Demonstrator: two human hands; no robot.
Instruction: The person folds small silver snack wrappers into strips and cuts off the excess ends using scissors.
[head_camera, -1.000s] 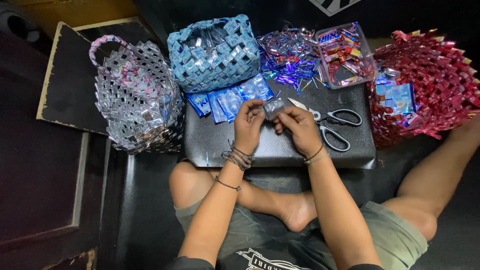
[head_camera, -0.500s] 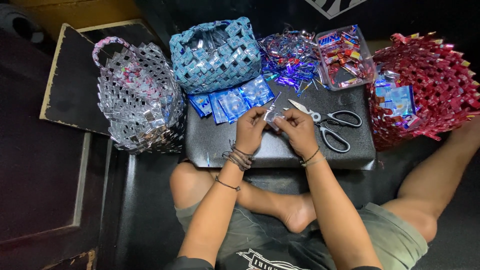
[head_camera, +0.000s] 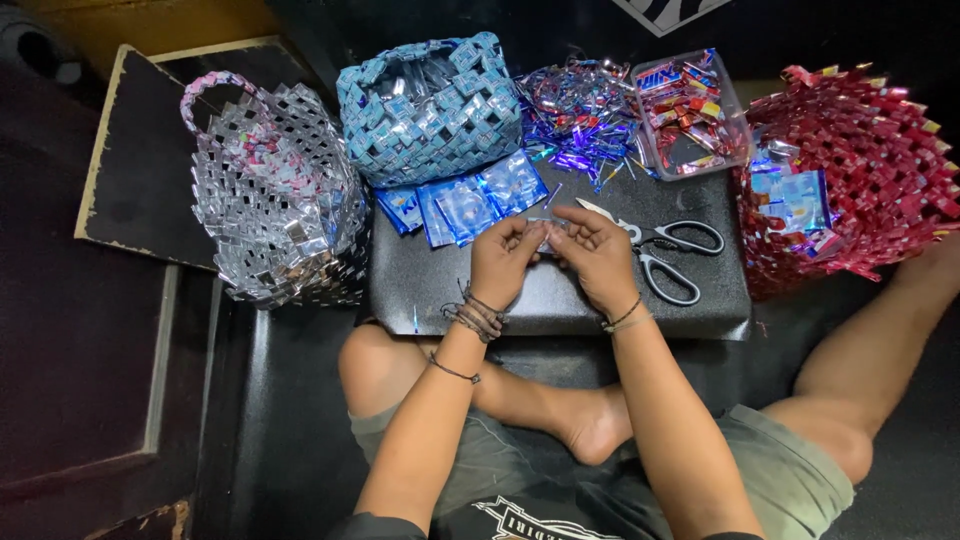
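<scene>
Head view: left hand (head_camera: 503, 262) and right hand (head_camera: 598, 258) meet over the middle of the black desk (head_camera: 560, 300), each grip pinched narrow on opposite ends of one small folded foil strip (head_camera: 545, 228), held close between the fingertips, probably to keep its crease tight. Scissors (head_camera: 665, 255) lie just right of the right hand, blue sachets (head_camera: 460, 205) fanned just beyond the left, both within easy reach. Containers: clear plastic tub (head_camera: 690, 115), holding mixed coloured wrappers; blue woven basket (head_camera: 430, 105), silvery inside; silver woven basket (head_camera: 280, 200), contents unclear; red woven basket (head_camera: 850, 170), holding blue sachets; loose purple foil trimmings (head_camera: 575, 115) heaped between tub and blue basket.
</scene>
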